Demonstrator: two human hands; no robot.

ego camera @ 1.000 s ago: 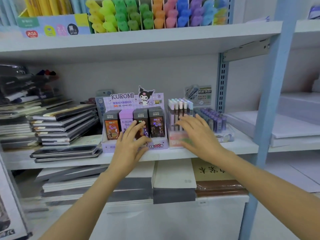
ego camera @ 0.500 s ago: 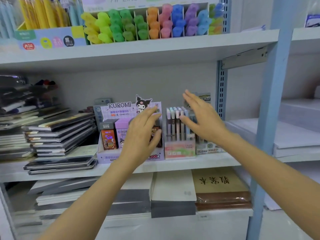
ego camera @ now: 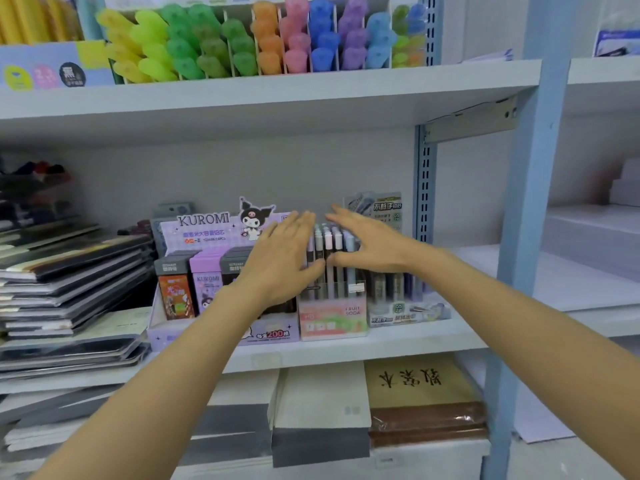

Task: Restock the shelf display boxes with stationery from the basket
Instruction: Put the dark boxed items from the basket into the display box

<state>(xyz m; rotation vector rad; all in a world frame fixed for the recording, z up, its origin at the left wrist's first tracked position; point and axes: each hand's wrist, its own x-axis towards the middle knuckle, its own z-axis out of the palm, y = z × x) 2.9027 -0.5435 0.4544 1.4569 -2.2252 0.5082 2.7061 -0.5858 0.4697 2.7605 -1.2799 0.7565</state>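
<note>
On the middle shelf stand three display boxes side by side: a purple Kuromi box (ego camera: 221,336) of small lead cases, a pink Fruit Soda box (ego camera: 332,318) with upright pastel pens (ego camera: 329,244), and a pale box (ego camera: 408,311) of dark refills at the right. My left hand (ego camera: 280,261) reaches in with straight fingers beside the left of the pens, thumb near their barrels. My right hand (ego camera: 367,244) lies flat-fingered over the pens' right side, thumb under. Neither hand grips anything that I can see. No basket is in view.
Stacked notebooks (ego camera: 69,282) fill the shelf's left. Above, a rack of coloured highlighters (ego camera: 263,39) sits on the upper shelf. A blue upright post (ego camera: 533,202) stands at the right. Paper pads (ego camera: 322,410) and a brown book (ego camera: 422,400) lie on the lower shelf.
Both hands rose from the boxes' fronts and closed in on the pastel pens, the left moving right from the Kuromi box, the right moving left. The view tilted upward.
</note>
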